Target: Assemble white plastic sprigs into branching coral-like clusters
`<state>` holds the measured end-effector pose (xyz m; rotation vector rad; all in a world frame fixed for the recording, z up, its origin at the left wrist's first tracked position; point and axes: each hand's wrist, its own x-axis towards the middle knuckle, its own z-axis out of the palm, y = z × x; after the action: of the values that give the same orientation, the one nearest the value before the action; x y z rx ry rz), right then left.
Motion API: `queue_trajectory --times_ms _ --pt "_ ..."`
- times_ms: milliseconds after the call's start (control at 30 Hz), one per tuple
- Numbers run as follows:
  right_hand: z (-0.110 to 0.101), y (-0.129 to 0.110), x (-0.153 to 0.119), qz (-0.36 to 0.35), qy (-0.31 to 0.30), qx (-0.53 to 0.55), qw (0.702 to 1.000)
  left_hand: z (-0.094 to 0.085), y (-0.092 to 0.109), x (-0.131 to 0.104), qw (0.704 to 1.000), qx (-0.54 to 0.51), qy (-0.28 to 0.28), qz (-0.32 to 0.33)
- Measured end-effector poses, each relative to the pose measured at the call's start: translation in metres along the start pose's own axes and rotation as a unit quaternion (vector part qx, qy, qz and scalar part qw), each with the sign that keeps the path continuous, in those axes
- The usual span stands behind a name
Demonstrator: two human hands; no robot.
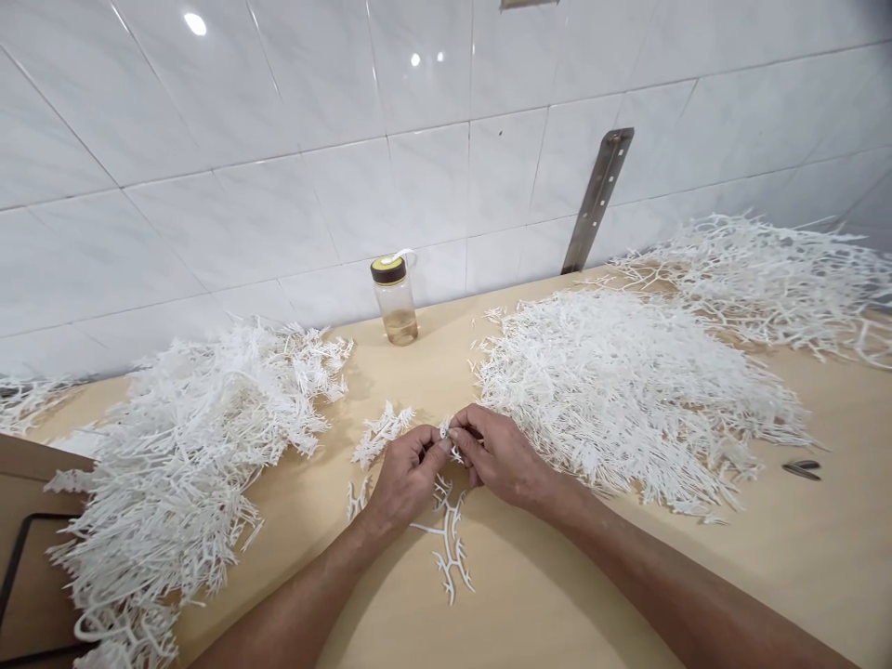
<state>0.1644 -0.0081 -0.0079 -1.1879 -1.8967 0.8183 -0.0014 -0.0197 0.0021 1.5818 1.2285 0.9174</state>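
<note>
White plastic-looking small piece (444, 431) sits pinched between the fingertips of your left hand (410, 476) and right hand (507, 461) above the pale wood-toned desk (536, 599), so keep both grips close and gentle to spare thin prongs.

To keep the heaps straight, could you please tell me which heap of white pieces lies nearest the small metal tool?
The large heap beside the right hand, in front of the rear heap; the tool lies just off its near right edge.
</note>
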Motion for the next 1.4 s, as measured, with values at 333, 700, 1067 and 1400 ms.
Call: queue_trajectory --times_ms 333,700,1067,1400 --pt "0.005 0.002 -0.001 0.078 -0.055 0.144 0.985 -0.001 0.002 -0.002 0.999 -0.047 -0.011 -0.018" --pt "0.012 0.012 0.004 -0.012 0.098 -0.08 0.992 0.002 0.005 -0.005 0.997 0.017 -0.043 0.054" --pt "-0.032 0.001 0.002 0.098 0.186 -0.005 0.978 -0.001 0.003 -0.006 0.999 -0.003 -0.009 0.039" --pt "-0.032 -0.007 -0.003 0.027 0.103 -0.041 0.993 -0.004 0.002 -0.001 0.996 0.071 -0.022 0.055"
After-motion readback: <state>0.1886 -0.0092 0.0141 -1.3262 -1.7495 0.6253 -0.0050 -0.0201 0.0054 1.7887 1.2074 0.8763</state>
